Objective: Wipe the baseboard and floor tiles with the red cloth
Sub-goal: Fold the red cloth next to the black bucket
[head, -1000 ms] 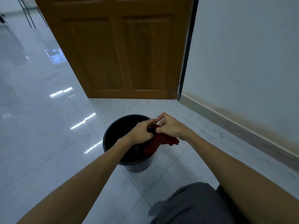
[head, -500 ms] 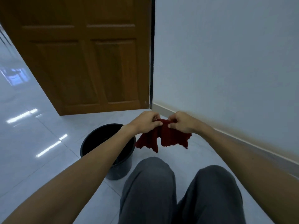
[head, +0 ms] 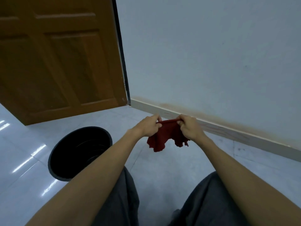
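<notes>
The red cloth [head: 166, 136] hangs spread in the air between my two hands, above the pale floor tiles [head: 162, 162]. My left hand [head: 149, 126] pinches its top left corner and my right hand [head: 189, 127] pinches its top right corner. The cloth's ragged lower edge dangles free. Just beyond my hands the light wooden baseboard [head: 228, 132] runs along the foot of the white wall, with a brownish stain along its top. The cloth does not touch the baseboard or the floor.
A black bucket [head: 79, 150] stands on the tiles to my left. A brown wooden door [head: 61, 62] stands open at the back left, next to the wall's dark edge. My knees in grey trousers [head: 211, 201] fill the bottom of the view.
The cloth came away from over the bucket and moved right toward the baseboard. My hands drew apart and spread it out. My view turned right toward the wall.
</notes>
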{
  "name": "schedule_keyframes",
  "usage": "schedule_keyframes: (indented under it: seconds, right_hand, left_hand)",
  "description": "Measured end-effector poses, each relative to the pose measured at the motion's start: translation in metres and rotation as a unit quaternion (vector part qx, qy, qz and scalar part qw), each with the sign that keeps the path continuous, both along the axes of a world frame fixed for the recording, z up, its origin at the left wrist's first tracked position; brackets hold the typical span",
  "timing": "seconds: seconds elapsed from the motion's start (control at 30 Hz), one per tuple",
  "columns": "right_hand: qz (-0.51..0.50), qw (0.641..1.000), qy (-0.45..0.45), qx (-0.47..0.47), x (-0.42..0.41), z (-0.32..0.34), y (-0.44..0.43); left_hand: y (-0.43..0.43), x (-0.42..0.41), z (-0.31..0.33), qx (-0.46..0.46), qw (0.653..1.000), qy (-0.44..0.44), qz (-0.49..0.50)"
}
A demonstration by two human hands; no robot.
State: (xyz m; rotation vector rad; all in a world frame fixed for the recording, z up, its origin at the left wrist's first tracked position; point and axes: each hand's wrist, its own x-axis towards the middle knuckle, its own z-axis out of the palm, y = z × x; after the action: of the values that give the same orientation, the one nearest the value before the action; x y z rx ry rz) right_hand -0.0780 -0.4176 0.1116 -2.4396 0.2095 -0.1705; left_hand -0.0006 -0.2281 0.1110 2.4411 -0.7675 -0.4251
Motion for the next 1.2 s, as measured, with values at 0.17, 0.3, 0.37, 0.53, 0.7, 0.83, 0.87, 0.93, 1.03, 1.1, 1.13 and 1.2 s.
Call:
schedule_keyframes:
  seconds: [0.17,0.3,0.37,0.53,0.7,0.83,0.87,0.93,1.03,1.1,1.13,1.2]
  right_hand:
    - [-0.038,0.999,-0.021,-0.003,0.005,-0.012,-0.011]
    - [-0.074,0.997,-0.025,0.016,0.011,-0.014,-0.014]
    - [-0.08,0.997,-0.019,0.009,0.013,-0.016,-0.016]
    - [-0.069,0.997,-0.019,-0.032,0.017,-0.016,-0.009]
    - [-0.025,0.999,-0.019,-0.015,0.015,-0.017,0.003]
    - [0.028,0.998,-0.028,-0.04,0.017,-0.013,0.013]
    - [0.035,0.998,-0.018,-0.042,0.018,-0.011,0.014]
    - [0.048,0.998,0.008,-0.037,0.02,-0.008,0.017]
    - [0.064,0.996,0.053,-0.022,0.021,-0.006,0.023]
    - [0.071,0.995,0.071,0.005,0.02,-0.006,0.026]
    - [0.07,0.995,0.073,0.023,0.02,-0.006,0.028]
    - [0.075,0.992,0.082,0.056,0.019,-0.007,0.031]
  left_hand:
    - [-0.011,0.011,-0.007,-0.017,0.998,-0.052,-0.017]
    - [-0.013,0.018,-0.012,-0.033,0.998,-0.05,-0.014]
    - [-0.013,0.019,-0.014,-0.035,0.998,-0.056,-0.012]
    - [-0.014,0.01,-0.009,-0.07,0.993,-0.093,-0.008]
    - [-0.015,0.014,-0.009,-0.09,0.994,-0.05,0.02]
    - [-0.014,0.015,-0.01,-0.109,0.992,-0.025,0.064]
    - [-0.015,0.014,-0.008,-0.113,0.991,-0.018,0.062]
    - [-0.017,0.011,-0.005,-0.121,0.991,0.002,0.057]
    - [-0.019,0.011,-0.004,-0.115,0.992,0.015,0.053]
    - [-0.02,0.012,-0.006,-0.113,0.992,0.02,0.059]
    - [-0.02,0.012,-0.007,-0.111,0.991,0.02,0.066]
    - [-0.021,0.012,-0.006,-0.107,0.991,0.012,0.082]
